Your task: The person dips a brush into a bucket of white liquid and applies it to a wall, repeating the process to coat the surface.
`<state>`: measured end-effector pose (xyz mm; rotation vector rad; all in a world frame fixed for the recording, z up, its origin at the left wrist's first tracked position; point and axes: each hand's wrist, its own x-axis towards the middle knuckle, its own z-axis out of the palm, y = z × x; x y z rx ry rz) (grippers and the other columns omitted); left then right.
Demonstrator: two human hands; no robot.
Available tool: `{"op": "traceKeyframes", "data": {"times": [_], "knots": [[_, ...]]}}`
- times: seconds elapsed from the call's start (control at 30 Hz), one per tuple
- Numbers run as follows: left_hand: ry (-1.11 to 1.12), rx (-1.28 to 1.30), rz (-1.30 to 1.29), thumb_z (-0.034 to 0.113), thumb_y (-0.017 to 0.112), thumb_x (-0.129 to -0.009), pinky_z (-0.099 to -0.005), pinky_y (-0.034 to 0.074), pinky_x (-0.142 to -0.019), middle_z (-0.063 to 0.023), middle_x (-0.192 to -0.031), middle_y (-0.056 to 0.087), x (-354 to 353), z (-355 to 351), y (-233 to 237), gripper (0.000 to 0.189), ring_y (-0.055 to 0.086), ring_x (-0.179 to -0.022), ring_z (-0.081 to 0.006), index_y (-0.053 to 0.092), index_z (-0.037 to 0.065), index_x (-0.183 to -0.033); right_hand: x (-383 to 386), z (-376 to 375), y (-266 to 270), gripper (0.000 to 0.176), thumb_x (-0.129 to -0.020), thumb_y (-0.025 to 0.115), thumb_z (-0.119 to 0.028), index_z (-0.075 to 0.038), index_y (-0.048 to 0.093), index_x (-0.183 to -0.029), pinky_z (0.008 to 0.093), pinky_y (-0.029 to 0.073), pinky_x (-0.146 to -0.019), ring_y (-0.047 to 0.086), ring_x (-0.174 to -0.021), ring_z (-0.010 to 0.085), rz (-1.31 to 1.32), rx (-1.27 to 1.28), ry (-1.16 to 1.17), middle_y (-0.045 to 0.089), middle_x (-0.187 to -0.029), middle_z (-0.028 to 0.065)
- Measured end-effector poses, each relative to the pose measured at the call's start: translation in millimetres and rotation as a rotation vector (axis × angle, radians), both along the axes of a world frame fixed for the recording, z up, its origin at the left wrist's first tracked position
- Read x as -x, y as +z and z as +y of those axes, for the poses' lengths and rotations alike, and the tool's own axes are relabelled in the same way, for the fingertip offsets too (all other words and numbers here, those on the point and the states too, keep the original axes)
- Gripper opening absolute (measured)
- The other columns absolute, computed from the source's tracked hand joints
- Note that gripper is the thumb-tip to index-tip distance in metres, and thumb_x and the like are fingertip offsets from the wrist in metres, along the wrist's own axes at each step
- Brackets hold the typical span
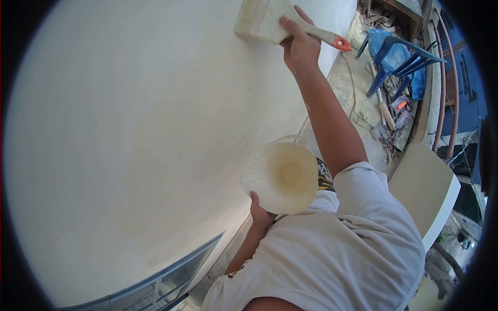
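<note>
Right hand: closed round the handle of the wide brush, bristles flat on the wall, high up.
Left hand: gripping the pail from below, close to the chest.
Progress: wall looks mostly coated — a yellowish patch mid-wall likely needs more strokes.

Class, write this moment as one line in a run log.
right hand grips paintbrush, bristles on wall | left hand holds bucket
</note>
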<state>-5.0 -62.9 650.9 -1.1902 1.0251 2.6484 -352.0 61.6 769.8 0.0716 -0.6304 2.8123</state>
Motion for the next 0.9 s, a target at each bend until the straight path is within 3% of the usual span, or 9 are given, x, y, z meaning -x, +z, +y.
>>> {"op": "traceKeyframes", "data": {"times": [0.03, 0.13, 0.2, 0.37, 0.47, 0.53, 0.63, 0.77, 0.9], "knots": [[-0.013, 0.015, 0.01, 0.05, 0.026, -0.093, -0.0434, 0.029, -0.104, -0.0133, -0.138, 0.032, -1, 1, -1, 0.061, 0.033, -0.126, -0.0306, 0.023, 0.008, -0.137, 2, -9, -19, 0.054, -0.076, 0.063, -0.001, -0.001, 0.043, -0.126, 0.0379, 0.049, -0.079, 0.056, -0.098, 0.0219, -0.063, 0.001, 0.024, 0.054, -0.111, 0.0109], [-0.024, 0.017, 0.027, 0.05, 0.026, -0.092, -0.0435, 0.029, -0.103, -0.0132, -0.137, 0.033, 3, 0, -4, 0.061, 0.033, -0.126, -0.0308, 0.023, 0.008, -0.137, 12, 2, -120, 0.051, -0.074, 0.064, 0.003, -0.002, 0.047, -0.122, 0.0365, 0.055, -0.072, 0.059, -0.093, 0.0223, -0.339, -0.142, -0.101, 0.055, -0.109, 0.0137], [-0.011, 0.009, 0.022, 0.05, 0.026, -0.092, -0.0437, 0.03, -0.103, -0.0131, -0.137, 0.033, 5, -2, -7, 0.061, 0.034, -0.125, -0.0309, 0.023, 0.008, -0.137, -3, 19, -140, 0.049, -0.074, 0.062, 0.004, 0.001, 0.048, -0.12, 0.0342, 0.054, -0.073, 0.059, -0.093, 0.0227, -0.429, -0.266, -0.136, 0.056, -0.109, 0.015], [-0.01, 0.048, 0.044, 0.05, 0.026, -0.093, -0.0464, 0.033, -0.101, -0.0146, -0.136, 0.034, 5, 1, -7, 0.062, 0.036, -0.123, -0.0331, 0.024, 0.007, -0.136, 36, 3, -58, 0.049, -0.073, 0.064, 0.001, 0.004, 0.048, -0.119, 0.0324, 0.054, -0.069, 0.059, -0.088, 0.0202, -0.131, -0.338, -0.222, 0.056, -0.106, 0.0134], [-0.003, -0.009, 0.027, 0.051, 0.025, -0.092, -0.0454, 0.03, -0.102, -0.0137, -0.138, 0.032, 7, 1, -10, 0.062, 0.034, -0.125, -0.0319, 0.022, 0.009, -0.138, 16, 15, 29, 0.051, -0.073, 0.066, -0.002, 0.002, 0.048, -0.12, 0.033, 0.054, -0.068, 0.058, -0.087, 0.0192, 0.008, -0.258, -0.153, 0.056, -0.105, 0.0127], [0.0, -0.01, 0.018, 0.051, 0.025, -0.092, -0.0457, 0.03, -0.102, -0.0138, -0.138, 0.032, 6, 3, -11, 0.063, 0.033, -0.125, -0.032, 0.021, 0.009, -0.138, -3, 18, 56, 0.044, -0.08, 0.058, -0.003, 0.004, 0.046, -0.122, 0.03, 0.055, -0.068, 0.06, -0.087, 0.0232, 0.159, -0.104, -0.11, 0.057, -0.103, 0.0168], [-0.011, -0.015, 0.034, 0.053, 0.026, -0.091, -0.0464, 0.03, -0.103, -0.014, -0.138, 0.031, 6, -1, -22, 0.064, 0.033, -0.126, -0.0324, 0.021, 0.009, -0.138, -1, -7, -7, 0.053, -0.074, 0.066, -0.001, 0.001, 0.046, -0.122, 0.0333, 0.054, -0.068, 0.058, -0.089, 0.0195, -0.01, -0.068, -0.008, 0.056, -0.106, 0.0134], [0.017, -0.06, 0.111, 0.05, 0.027, -0.092, -0.0454, 0.032, -0.102, -0.015, -0.136, 0.035, 1, -5, -29, 0.063, 0.036, -0.124, -0.0325, 0.023, 0.006, -0.137, -23, 12, -124, 0.052, -0.077, 0.062, 0.0, 0.001, 0.042, -0.126, 0.0373, 0.054, -0.073, 0.057, -0.098, 0.0235, -0.406, -0.247, -0.023, 0.053, -0.113, 0.0145], [0.008, -0.037, 0.133, 0.049, 0.028, -0.093, -0.0446, 0.032, -0.102, -0.0153, -0.135, 0.036, -9, -12, -39, 0.062, 0.037, -0.123, -0.0323, 0.023, 0.006, -0.136, -47, 14, -85, 0.052, -0.077, 0.061, 0.001, 0.001, 0.042, -0.125, 0.0369, 0.054, -0.073, 0.058, -0.096, 0.0233, -0.275, -0.098, -0.051, 0.055, -0.108, 0.0149]]}}
